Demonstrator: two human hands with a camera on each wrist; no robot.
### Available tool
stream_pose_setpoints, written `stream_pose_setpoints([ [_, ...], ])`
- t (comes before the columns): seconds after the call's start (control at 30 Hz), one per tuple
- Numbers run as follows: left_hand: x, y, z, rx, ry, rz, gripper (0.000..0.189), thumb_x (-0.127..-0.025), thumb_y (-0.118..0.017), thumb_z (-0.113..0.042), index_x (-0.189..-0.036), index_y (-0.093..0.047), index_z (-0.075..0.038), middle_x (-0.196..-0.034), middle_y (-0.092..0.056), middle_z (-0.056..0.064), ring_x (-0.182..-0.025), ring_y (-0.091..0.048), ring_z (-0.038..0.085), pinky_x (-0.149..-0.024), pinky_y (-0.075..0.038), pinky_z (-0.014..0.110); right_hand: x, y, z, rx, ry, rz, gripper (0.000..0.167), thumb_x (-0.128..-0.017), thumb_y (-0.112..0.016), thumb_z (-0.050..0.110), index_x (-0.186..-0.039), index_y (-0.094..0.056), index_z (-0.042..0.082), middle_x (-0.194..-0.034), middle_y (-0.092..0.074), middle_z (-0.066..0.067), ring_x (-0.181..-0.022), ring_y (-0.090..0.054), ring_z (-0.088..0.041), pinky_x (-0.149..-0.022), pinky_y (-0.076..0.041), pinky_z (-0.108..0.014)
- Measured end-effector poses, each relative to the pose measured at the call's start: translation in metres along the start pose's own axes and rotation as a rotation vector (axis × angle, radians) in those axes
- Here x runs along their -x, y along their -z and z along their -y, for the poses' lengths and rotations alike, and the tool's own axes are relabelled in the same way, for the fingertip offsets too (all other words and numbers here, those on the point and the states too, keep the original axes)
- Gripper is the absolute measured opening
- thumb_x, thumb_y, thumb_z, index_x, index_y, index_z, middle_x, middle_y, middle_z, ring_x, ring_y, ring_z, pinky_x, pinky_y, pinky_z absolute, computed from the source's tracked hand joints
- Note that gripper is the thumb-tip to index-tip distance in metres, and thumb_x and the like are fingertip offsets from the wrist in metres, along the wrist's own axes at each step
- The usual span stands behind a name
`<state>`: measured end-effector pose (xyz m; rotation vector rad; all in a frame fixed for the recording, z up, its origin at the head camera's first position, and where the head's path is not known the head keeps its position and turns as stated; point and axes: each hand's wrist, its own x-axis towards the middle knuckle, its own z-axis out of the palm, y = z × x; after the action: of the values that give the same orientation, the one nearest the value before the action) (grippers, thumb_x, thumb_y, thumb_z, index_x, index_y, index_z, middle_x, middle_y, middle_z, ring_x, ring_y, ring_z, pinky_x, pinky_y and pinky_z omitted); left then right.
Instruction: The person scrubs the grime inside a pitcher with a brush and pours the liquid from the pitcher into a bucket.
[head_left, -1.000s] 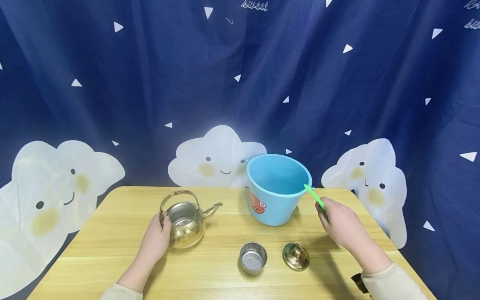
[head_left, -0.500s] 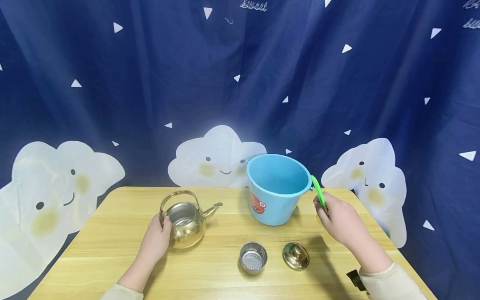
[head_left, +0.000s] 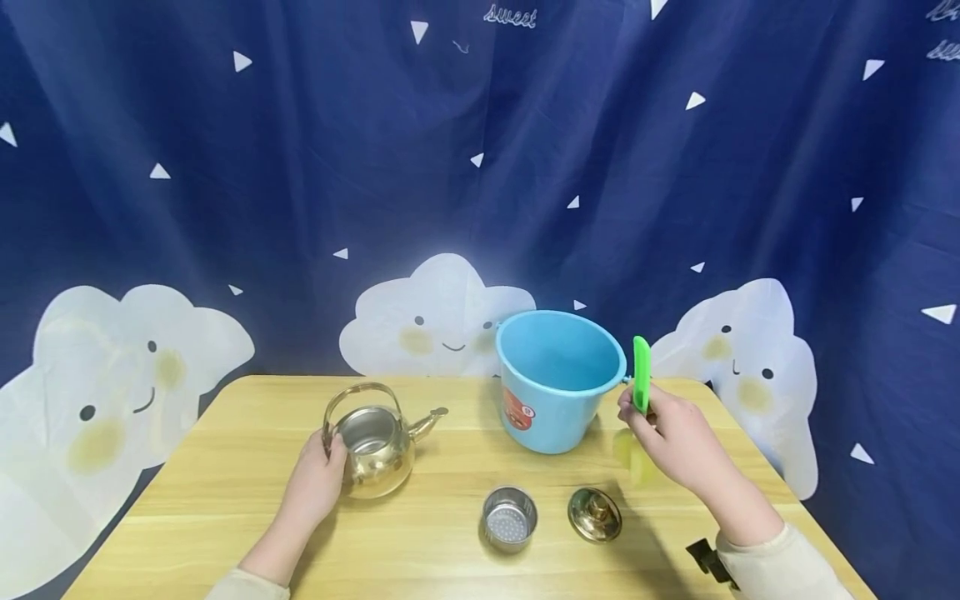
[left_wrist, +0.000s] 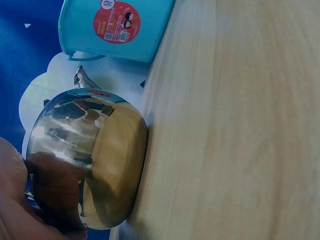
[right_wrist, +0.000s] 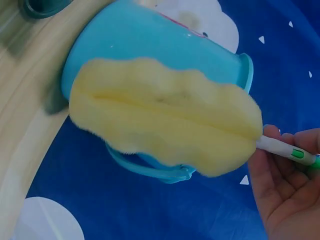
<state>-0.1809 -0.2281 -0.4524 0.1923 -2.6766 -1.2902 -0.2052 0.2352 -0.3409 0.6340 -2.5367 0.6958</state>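
Note:
A shiny gold teapot stands on the table without its lid, its spout toward the right. My left hand grips it at the near base of its handle, thumb by the rim. In my right hand is a sponge brush; its green handle points upward. The wavy yellow sponge head hangs below the fingers, plain in the right wrist view but partly behind the hand in the head view. A silver strainer and the gold lid lie between the hands.
A light blue bucket stands near the table's back edge, just left of the brush. Its blue handle hangs down outside. The wooden table backs onto a dark blue curtain with clouds.
My right hand has turned the brush from leaning over the bucket's rim to upright, and its yellow head now shows below the hand. My left hand and the teapot keep their place.

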Motion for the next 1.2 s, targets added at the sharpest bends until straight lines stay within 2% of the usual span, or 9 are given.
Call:
stream_pose_setpoints([
  [0.3,0.0,0.0,0.002,0.002,0.015,0.008,0.061,-0.11,-0.024,-0.03,-0.145,-0.025,0.02,-0.142,-0.036,0.043,-0.134,-0.033,0.059,-0.109,-0.031,0.067,-0.001,0.0,0.008,-0.105,-0.014,0.007,0.007,-0.099,-0.059,0.007,-0.097,-0.064,0.012,-0.088,-0.073,0.002,-0.079,-0.071,-0.015,-0.065,-0.057,-0.028],
  [0.67,0.001,-0.001,0.002,0.005,0.018,-0.011,0.059,-0.109,-0.026,-0.031,-0.142,-0.031,0.018,-0.134,-0.046,0.041,-0.127,-0.044,0.058,-0.105,-0.036,0.068,-0.004,0.0,0.019,-0.158,-0.036,-0.001,0.006,-0.101,-0.06,0.013,-0.098,-0.066,0.013,-0.088,-0.074,0.0,-0.081,-0.071,-0.018,-0.073,-0.059,-0.037],
  [0.93,0.001,-0.001,0.001,-0.004,0.021,-0.017,0.06,-0.109,-0.027,-0.031,-0.143,-0.029,0.019,-0.121,-0.052,0.035,-0.118,-0.052,0.053,-0.101,-0.041,0.068,-0.007,-0.006,0.025,-0.202,-0.007,-0.024,0.006,-0.1,-0.062,0.013,-0.097,-0.067,0.013,-0.086,-0.07,0.007,-0.081,-0.067,-0.011,-0.073,-0.059,-0.033],
  [1.1,0.001,-0.001,0.002,0.005,0.026,-0.006,0.061,-0.109,-0.026,-0.031,-0.145,-0.026,0.019,-0.133,-0.046,0.04,-0.128,-0.043,0.057,-0.106,-0.036,0.068,-0.012,-0.009,0.032,-0.248,0.029,-0.043,0.008,-0.101,-0.06,0.012,-0.097,-0.067,0.012,-0.086,-0.067,0.008,-0.082,-0.065,-0.01,-0.072,-0.057,-0.03],
  [1.2,0.0,-0.001,0.003,0.007,0.024,-0.007,0.061,-0.109,-0.026,-0.031,-0.145,-0.026,0.019,-0.133,-0.046,0.04,-0.127,-0.043,0.057,-0.106,-0.036,0.068,-0.014,-0.011,0.036,-0.286,0.038,-0.051,0.008,-0.101,-0.06,0.011,-0.097,-0.067,0.011,-0.085,-0.067,0.007,-0.082,-0.064,-0.01,-0.072,-0.056,-0.029],
])
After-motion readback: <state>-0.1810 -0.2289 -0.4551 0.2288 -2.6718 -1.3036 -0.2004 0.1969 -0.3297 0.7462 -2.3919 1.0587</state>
